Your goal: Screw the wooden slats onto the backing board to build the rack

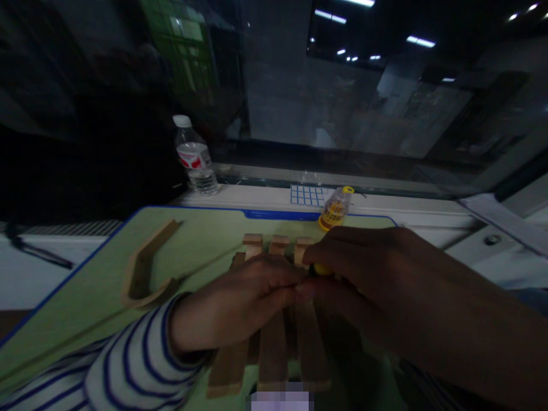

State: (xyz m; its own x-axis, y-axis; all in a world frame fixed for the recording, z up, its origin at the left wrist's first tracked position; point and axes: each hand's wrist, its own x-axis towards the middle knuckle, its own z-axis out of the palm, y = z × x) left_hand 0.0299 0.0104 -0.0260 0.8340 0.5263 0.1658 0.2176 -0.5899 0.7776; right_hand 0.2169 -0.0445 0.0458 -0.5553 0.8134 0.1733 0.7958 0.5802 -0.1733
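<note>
A wooden assembly of three long slats [273, 357] lies on the green tabletop, with short blocks across its far ends. My left hand [244, 299] rests over the slats, its thumb and fingers pressed together near the right slat. What sits between those fingertips is hidden. Coming in from the right, my right hand [377, 274] is closed around a small yellow and black screwdriver [321, 268]. Only part of its handle shows, and its tip is hidden by the fingers. Both hands meet above the right slat.
A curved wooden piece [136, 274] lies left on the green table [205, 228], which has a blue rim. On the sill behind stand a water bottle [196, 162] and a blue-gridded sheet [307, 195]. A clear, yellow-capped container [337, 208] stands by the table's far edge.
</note>
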